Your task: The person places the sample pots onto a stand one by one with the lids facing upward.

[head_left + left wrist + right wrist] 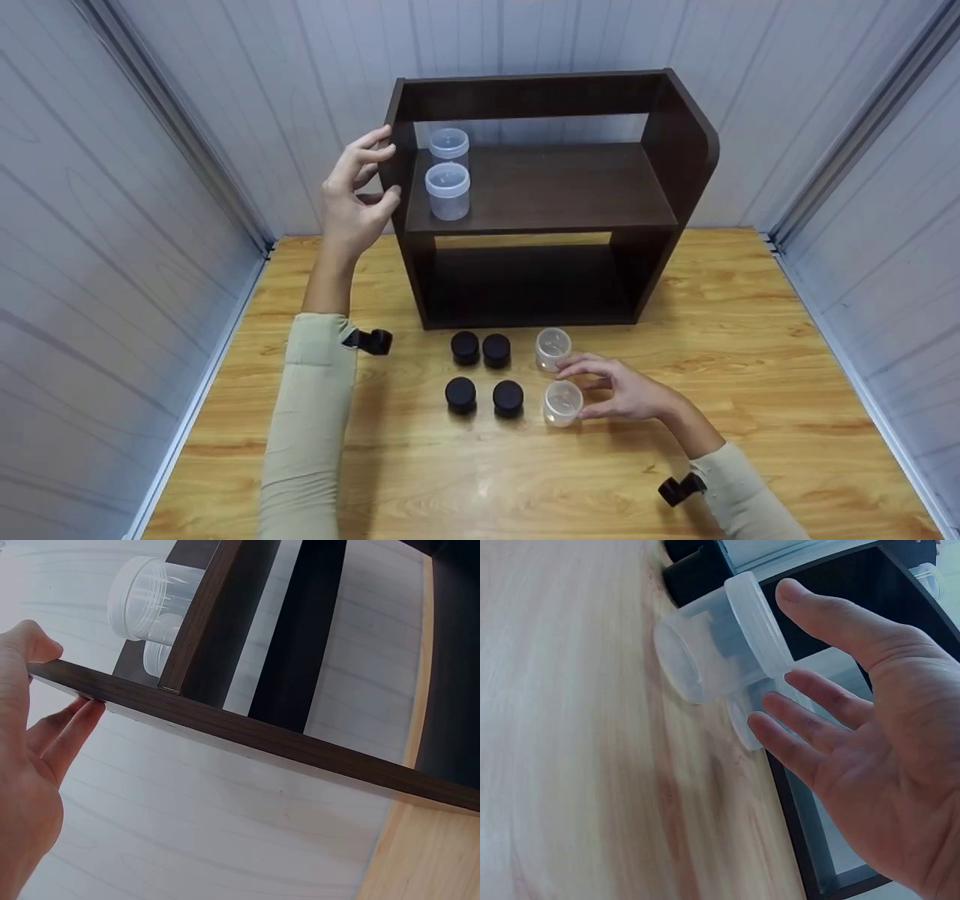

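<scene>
My left hand point(356, 199) grips the left side panel of a dark brown wooden shelf unit point(562, 187); in the left wrist view the thumb lies on one side of the panel edge and the fingertips on the other. Two translucent plastic jars stand one behind the other on the upper shelf, the front jar point(448, 199) nearest that hand. On the table, my right hand point(622, 390) is spread beside a clear plastic jar point(562, 405). A second clear jar point(553, 347) stands just behind it. In the right wrist view, the fingers point(787, 742) are loosely extended near the jars.
Several short black cylindrical containers point(508, 397) stand in two rows left of the clear jars, in front of the shelf unit. The wooden table point(480, 480) is bounded by pale panel walls point(135, 225) at the sides and back.
</scene>
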The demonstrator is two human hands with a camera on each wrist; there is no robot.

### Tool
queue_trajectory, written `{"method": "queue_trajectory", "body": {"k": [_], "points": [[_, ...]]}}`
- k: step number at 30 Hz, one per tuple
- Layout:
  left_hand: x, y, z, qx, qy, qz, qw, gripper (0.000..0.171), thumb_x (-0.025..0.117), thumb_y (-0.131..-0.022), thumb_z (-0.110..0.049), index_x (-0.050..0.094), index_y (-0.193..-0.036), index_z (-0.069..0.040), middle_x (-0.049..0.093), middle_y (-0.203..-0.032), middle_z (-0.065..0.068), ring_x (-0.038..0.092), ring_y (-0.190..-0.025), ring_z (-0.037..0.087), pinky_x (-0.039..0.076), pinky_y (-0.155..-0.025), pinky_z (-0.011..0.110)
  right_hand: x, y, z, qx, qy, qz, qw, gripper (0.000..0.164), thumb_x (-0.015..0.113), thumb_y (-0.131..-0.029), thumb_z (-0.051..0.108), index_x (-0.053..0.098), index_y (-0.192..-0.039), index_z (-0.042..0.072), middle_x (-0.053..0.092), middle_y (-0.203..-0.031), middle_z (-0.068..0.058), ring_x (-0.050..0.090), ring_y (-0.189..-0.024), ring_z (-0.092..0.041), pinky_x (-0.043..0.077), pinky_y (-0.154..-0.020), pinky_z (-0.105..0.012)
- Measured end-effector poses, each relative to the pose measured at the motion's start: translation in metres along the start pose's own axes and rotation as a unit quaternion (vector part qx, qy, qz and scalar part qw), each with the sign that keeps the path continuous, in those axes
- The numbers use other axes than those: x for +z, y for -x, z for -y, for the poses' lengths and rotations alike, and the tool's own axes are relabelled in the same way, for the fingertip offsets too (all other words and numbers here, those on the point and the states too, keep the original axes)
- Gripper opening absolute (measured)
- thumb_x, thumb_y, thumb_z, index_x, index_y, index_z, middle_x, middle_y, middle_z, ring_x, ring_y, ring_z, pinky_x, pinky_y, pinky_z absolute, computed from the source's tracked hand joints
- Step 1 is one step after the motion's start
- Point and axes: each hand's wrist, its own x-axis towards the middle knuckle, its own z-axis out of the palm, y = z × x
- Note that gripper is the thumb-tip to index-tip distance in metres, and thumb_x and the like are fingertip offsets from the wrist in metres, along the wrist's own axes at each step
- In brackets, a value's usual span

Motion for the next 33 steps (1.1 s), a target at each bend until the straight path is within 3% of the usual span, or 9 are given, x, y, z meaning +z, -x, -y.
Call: {"method": "queue_trajectory", "body": {"k": [6, 12, 15, 20, 33], "points": [[0.000, -0.001, -0.001, -0.001, -0.008, -0.004, 1.0000, 0.041, 0.068, -0.091, 0.012, 0.073, -0.131, 0.003, 0.064, -0.163, 0.018, 0.065, -0.151, 0.030, 0.066, -0.082, 0.016, 0.005, -0.002, -0.003, 0.012, -0.011, 0.006, 1.000, 0.056, 0.087, -0.095, 0.004, 0.067, -0.146, -0.004, 0.048, -0.164, -0.041, 0.054, -0.143, 0.011, 0.053, -0.123, -0.060], [-0.001, -0.001, 0.001, -0.002, -0.014, -0.002, 0.9999, 0.041, 0.067, -0.092, 0.010, 0.073, -0.132, 0.004, 0.064, -0.164, 0.016, 0.064, -0.152, 0.027, 0.066, -0.082, 0.016, 0.008, -0.003, -0.006, 0.017, -0.015, 0.011, 1.000, 0.055, 0.087, -0.093, 0.001, 0.069, -0.145, -0.004, 0.052, -0.160, -0.041, 0.055, -0.141, 0.011, 0.052, -0.122, -0.026], [-0.001, -0.001, 0.002, 0.001, -0.016, -0.003, 0.9999, 0.041, 0.067, -0.092, 0.010, 0.072, -0.132, 0.004, 0.064, -0.164, 0.017, 0.063, -0.153, 0.028, 0.066, -0.083, 0.016, 0.009, -0.003, -0.007, 0.021, -0.012, 0.010, 1.000, 0.054, 0.087, -0.093, 0.000, 0.070, -0.144, -0.004, 0.057, -0.157, -0.038, 0.057, -0.140, 0.010, 0.049, -0.120, -0.017], [-0.001, -0.001, 0.003, 0.005, -0.018, -0.004, 0.9998, 0.041, 0.067, -0.092, 0.009, 0.073, -0.132, 0.003, 0.064, -0.163, 0.017, 0.062, -0.153, 0.027, 0.066, -0.085, 0.016, 0.011, -0.004, -0.007, 0.029, -0.011, 0.005, 1.000, 0.054, 0.088, -0.092, 0.002, 0.070, -0.143, -0.004, 0.066, -0.151, -0.034, 0.062, -0.136, 0.006, 0.050, -0.119, -0.017], [0.000, 0.000, 0.001, 0.001, -0.014, 0.000, 0.9999, 0.041, 0.068, -0.092, 0.010, 0.072, -0.133, 0.005, 0.064, -0.164, 0.017, 0.063, -0.153, 0.028, 0.067, -0.084, 0.017, 0.016, -0.002, -0.008, 0.042, -0.010, -0.003, 0.999, 0.055, 0.089, -0.092, 0.007, 0.070, -0.143, -0.001, 0.068, -0.150, -0.030, 0.066, -0.130, 0.003, 0.054, -0.115, -0.021]]}}
